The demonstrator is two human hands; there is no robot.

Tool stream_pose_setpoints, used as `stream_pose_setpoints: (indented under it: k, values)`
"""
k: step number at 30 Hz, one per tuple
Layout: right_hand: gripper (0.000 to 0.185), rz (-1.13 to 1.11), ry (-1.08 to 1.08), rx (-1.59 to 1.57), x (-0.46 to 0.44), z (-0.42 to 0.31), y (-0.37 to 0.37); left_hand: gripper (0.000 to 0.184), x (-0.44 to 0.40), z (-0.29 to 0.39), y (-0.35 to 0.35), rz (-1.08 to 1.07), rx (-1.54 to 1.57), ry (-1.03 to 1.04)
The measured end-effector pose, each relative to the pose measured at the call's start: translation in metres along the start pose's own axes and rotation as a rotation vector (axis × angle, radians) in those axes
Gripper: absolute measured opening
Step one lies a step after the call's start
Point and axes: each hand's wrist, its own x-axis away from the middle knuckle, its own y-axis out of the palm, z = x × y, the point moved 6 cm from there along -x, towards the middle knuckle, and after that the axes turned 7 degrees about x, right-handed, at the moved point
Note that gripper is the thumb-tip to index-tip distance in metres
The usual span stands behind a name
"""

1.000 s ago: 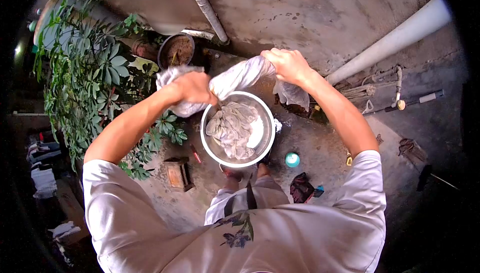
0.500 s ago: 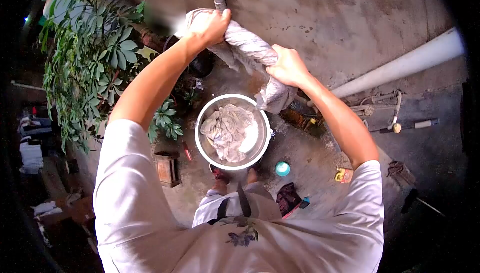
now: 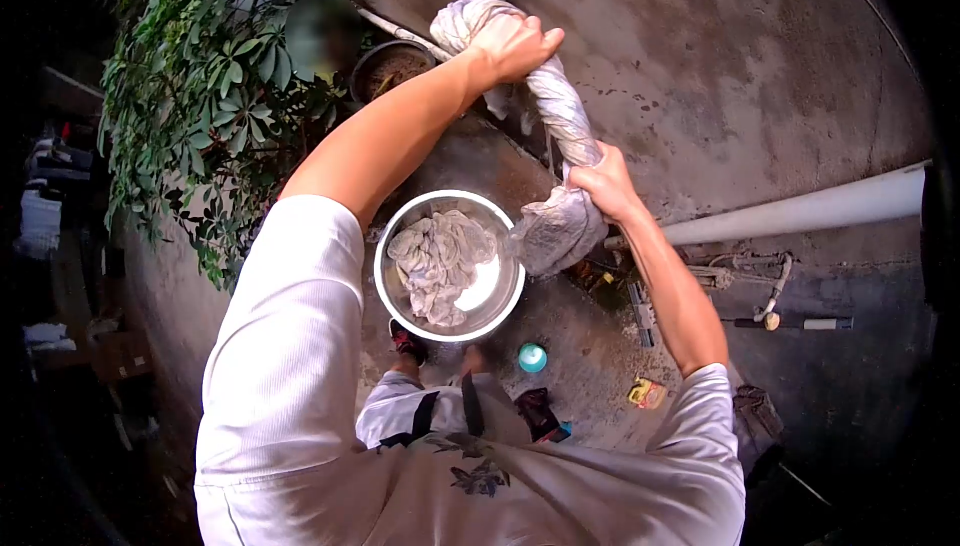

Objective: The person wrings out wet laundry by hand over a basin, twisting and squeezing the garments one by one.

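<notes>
A wet, light-coloured cloth [image 3: 563, 111] is twisted into a tight rope between my two hands. My left hand [image 3: 512, 47] is wrapped round its upper part, with a bunched end sticking out beyond the fist. Lower and to the right, my right hand [image 3: 607, 184] grips the other part, and a loose crumpled end hangs below it, overlapping the basin's right rim in this view. The metal basin [image 3: 381, 276] sits on the floor near my feet. Inside it lies more crumpled wet cloth [image 3: 440, 261], beside a bright patch.
Leafy plants [image 3: 215, 106] crowd the left, with a plant pot [image 3: 390, 71] near my left forearm. A white pipe [image 3: 790, 218] runs along the wall at right. On the floor are a turquoise round container [image 3: 532, 357] and a yellow-red package [image 3: 647, 393].
Both hands and the cloth have shifted to the right in view; the twisted stretch now slopes more steeply, with the right hand lower. The basin appears slightly further left.
</notes>
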Motion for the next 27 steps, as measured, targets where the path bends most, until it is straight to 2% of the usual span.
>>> stream_pose_setpoints:
  k: [2, 5, 6, 12, 15, 18, 20, 23, 24, 25, 27]
  values:
    - [0.029, -0.002, -0.007, -0.076, -0.005, 0.000, 0.007, 0.023, -0.006, -0.002, -0.008, 0.054, -0.055, 0.030]
    - [0.034, -0.003, 0.026, -0.403, -0.011, 0.004, 0.015, 0.019, -0.019, -0.006, -0.018, 0.131, -0.074, 0.053]
    - [0.037, -0.011, 0.031, -0.473, -0.013, 0.005, 0.016, 0.024, -0.026, -0.008, -0.019, 0.080, -0.042, 0.033]
    - [0.035, -0.081, 0.072, -0.787, -0.011, -0.003, 0.028, 0.022, -0.044, 0.002, -0.035, 0.157, -0.076, 0.122]
    - [0.032, -0.290, 0.003, -1.128, -0.009, -0.022, 0.044, 0.019, -0.052, 0.006, -0.043, 0.181, -0.059, 0.134]
    - [0.032, -0.337, -0.039, -1.281, -0.007, -0.030, 0.050, 0.017, -0.056, 0.011, -0.048, 0.178, -0.089, 0.185]
    - [0.033, -0.353, -0.031, -1.281, -0.007, -0.028, 0.052, 0.015, -0.057, 0.007, -0.050, 0.240, -0.098, 0.199]
    - [0.033, -0.378, -0.057, -1.249, -0.013, -0.027, 0.046, 0.022, -0.063, 0.006, -0.066, 0.229, -0.217, 0.246]
    - [0.033, -0.398, -0.089, -1.227, -0.014, -0.029, 0.045, 0.031, -0.070, 0.006, -0.069, 0.202, -0.223, 0.253]
    - [0.034, -0.422, -0.118, -1.206, -0.014, -0.032, 0.044, 0.020, -0.066, 0.007, -0.088, 0.271, -0.231, 0.242]
    - [0.034, -0.431, -0.136, -1.247, -0.016, -0.044, 0.046, 0.012, -0.061, 0.010, -0.109, 0.415, -0.331, 0.296]
